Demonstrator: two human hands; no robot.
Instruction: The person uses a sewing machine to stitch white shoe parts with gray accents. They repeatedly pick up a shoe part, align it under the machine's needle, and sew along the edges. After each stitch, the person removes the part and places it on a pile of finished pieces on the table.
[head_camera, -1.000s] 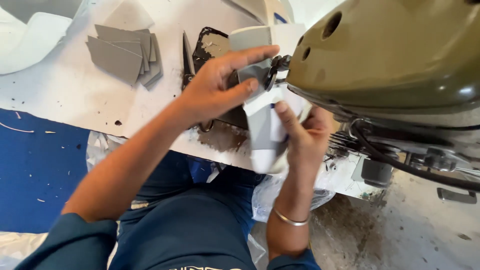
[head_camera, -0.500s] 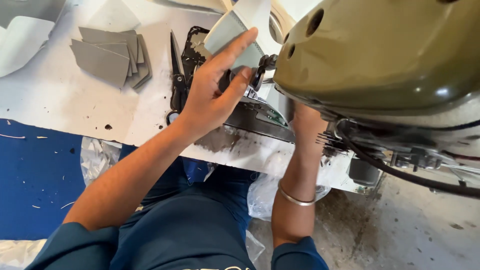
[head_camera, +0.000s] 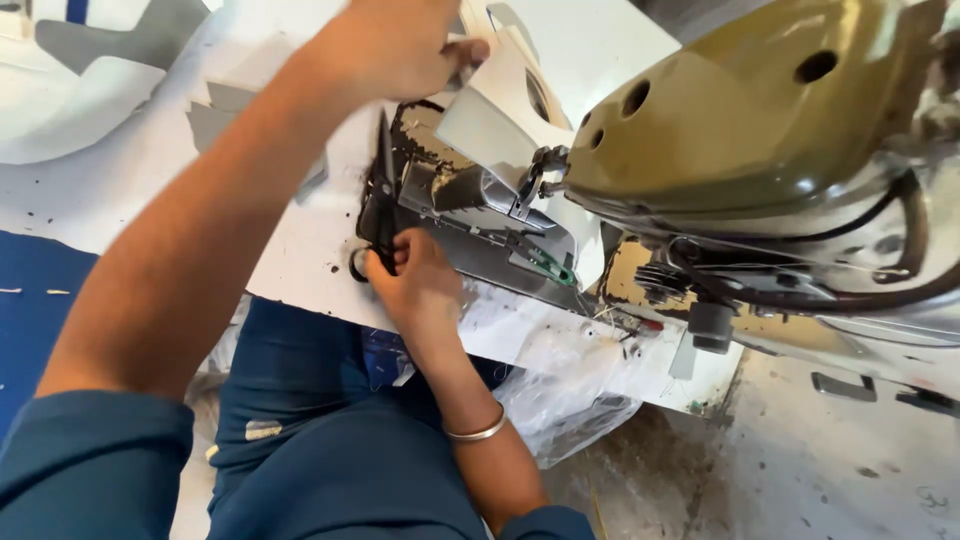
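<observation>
Two bare hands work at an olive-green sewing machine (head_camera: 760, 130) standing on a white, scuffed bench (head_camera: 300, 250), seen from above by the person at work. Their left hand (head_camera: 395, 45) is raised near the top of the view, its fingers (head_camera: 465, 52) pinched shut on the upper edge of a pale grey cut piece of material (head_camera: 490, 120) that hangs down toward the presser foot (head_camera: 535, 180). Lower down, the right hand (head_camera: 420, 285) rests at the bench edge beside the metal bed plate, its fingers curled around the dark handles of a pair of scissors (head_camera: 380, 200) that lie with blades pointing away from the body. How tightly they are gripped cannot be told. A thin bangle (head_camera: 478, 432) circles that wrist. More grey cut pieces (head_camera: 225, 110) lie farther back on the bench, well apart from the machine, partly hidden by the forearm.

To do this well, it seems wise to keep the held piece taut and lifted clear of the foot, so any thread near it stands apart from the material, and to bring the scissor tips in slowly, cutting close without nicking the edge or touching the needle area.
</observation>
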